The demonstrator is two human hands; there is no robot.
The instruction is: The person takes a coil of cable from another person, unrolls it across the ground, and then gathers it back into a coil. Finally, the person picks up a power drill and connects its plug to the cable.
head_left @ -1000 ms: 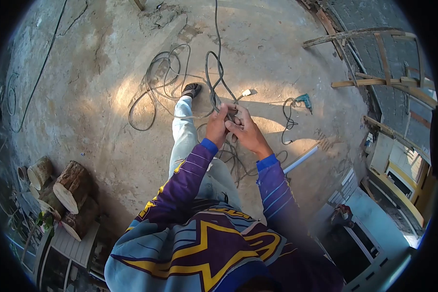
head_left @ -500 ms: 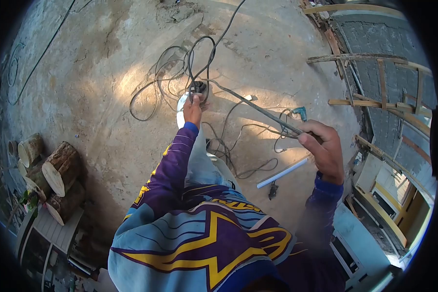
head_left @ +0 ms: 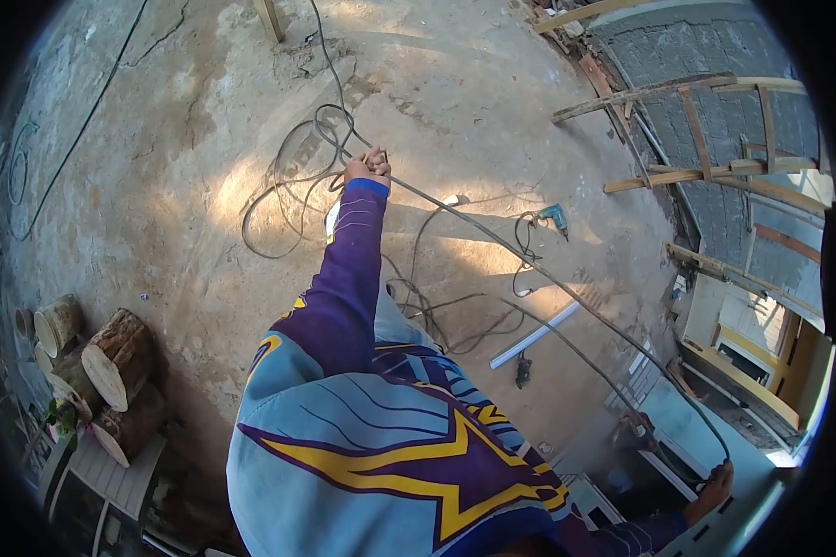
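Note:
My left hand (head_left: 367, 165) is stretched out ahead, closed around a dark cable (head_left: 529, 269). The cable runs taut from that hand down to my right hand (head_left: 712, 487), which is pulled far back at the lower right edge and grips the cable too. More of the same cable lies in loose loops (head_left: 288, 186) on the concrete floor beyond my left hand. My purple and blue sleeves and the starred jersey fill the lower middle of the view.
A teal power drill (head_left: 554, 217) with its cord lies on the floor to the right. A white pipe (head_left: 534, 334) lies nearer. Cut logs (head_left: 111, 357) are stacked at the left. Wooden ladders (head_left: 706, 130) lean against the grey wall at the right.
My hands were together on the cable a second ago. The left arm has reached forward and the right hand has swung far back and down, drawing a long stretch of cable taut.

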